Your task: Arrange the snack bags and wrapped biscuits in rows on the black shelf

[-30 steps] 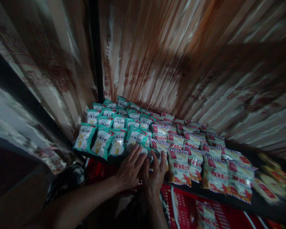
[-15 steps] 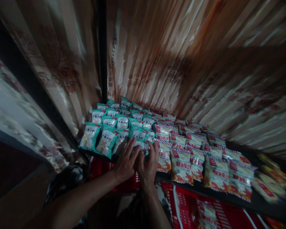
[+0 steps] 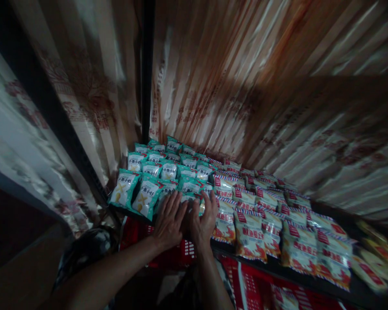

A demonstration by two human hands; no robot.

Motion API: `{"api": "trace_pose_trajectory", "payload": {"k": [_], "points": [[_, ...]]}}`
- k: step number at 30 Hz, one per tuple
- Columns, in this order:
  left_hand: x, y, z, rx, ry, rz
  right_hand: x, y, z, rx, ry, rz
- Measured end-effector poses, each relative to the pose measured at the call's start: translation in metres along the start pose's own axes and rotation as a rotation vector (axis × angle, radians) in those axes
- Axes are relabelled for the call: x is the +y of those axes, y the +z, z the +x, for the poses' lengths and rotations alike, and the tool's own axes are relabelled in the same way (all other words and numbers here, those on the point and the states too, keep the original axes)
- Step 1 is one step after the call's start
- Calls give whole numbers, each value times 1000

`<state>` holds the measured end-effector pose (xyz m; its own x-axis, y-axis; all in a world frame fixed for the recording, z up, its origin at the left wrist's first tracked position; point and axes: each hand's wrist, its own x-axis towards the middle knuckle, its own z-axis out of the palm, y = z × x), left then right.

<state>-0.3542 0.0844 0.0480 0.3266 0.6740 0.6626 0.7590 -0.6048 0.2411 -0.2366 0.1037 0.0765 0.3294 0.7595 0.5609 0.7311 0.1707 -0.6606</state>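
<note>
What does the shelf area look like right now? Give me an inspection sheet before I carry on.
Surface: dark shelf, almost wholly covered by rows of packets.
Job's things: teal packets at the left end, red-and-white packets to their right, all lying overlapped in rows.
Clutter: yellowish packets at the far right, blurred; red crate below the shelf.
Hands: left hand and right hand side by side at the shelf's front edge, fingers straight, resting against the front teal packets.
Cables: nothing seen.
Surroundings: printed plastic sheeting behind and at the left; dark upright post in the corner; dim light.
</note>
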Motion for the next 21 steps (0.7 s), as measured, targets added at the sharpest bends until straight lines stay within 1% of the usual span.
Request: {"api": "trace_pose_trajectory", "payload": {"k": [4,7,9,13,17,21], "points": [[-1,1,0,6,10,22,9,7,17,-34,-33,48],[-3,3,-1,22,28,50,14,12,18,-70,-62,79],[-6,4,-2,19,45,66,15,13,16,-66,-62,97],[-11,5,-2,7,78,65,16,14,11,-53,-32,107],[-11,8,-3,12,59,60,18,12,7,-60,20,82],[-11,11,-4,10,63,81,14,10,7,-153,63,123]]}}
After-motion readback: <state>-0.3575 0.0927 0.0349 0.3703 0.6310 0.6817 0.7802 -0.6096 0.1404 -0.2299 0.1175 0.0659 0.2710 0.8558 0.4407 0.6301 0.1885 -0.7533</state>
